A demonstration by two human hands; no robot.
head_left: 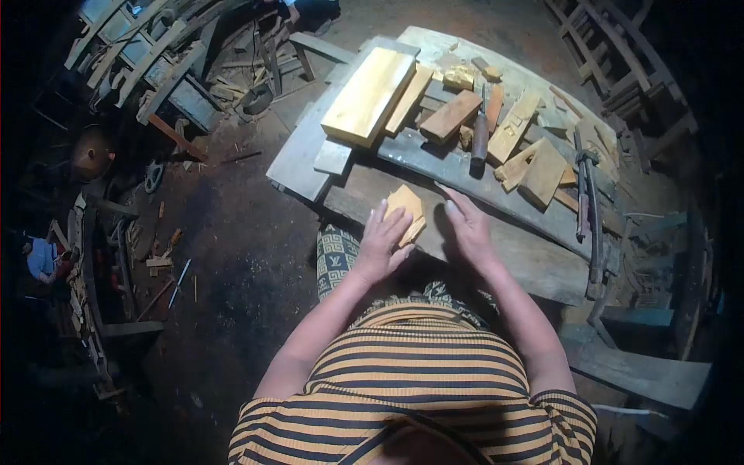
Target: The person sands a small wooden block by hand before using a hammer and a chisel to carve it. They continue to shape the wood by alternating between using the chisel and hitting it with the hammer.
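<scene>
My left hand (380, 244) holds a small pale wooden block (408, 203) with a pointed end, fingers over its top and thumb along its near side. The block is at the front edge of the plank bench (360, 190), just above my lap. To the right of it is my right hand (471, 232), apart from the block, its fingers close together and pointing forward. Something thin and dark shows at those fingertips, too small to name. Beyond the hands lies a chisel-like tool (479, 147) with a dark wooden handle.
A large squared timber (368, 93) lies at the bench's back left. Reddish (451, 116) and pale wood blocks (542, 174) cover the middle. A long metal clamp (593, 209) lies at the right. Wood racks stand both sides; another person (40, 258) is far left.
</scene>
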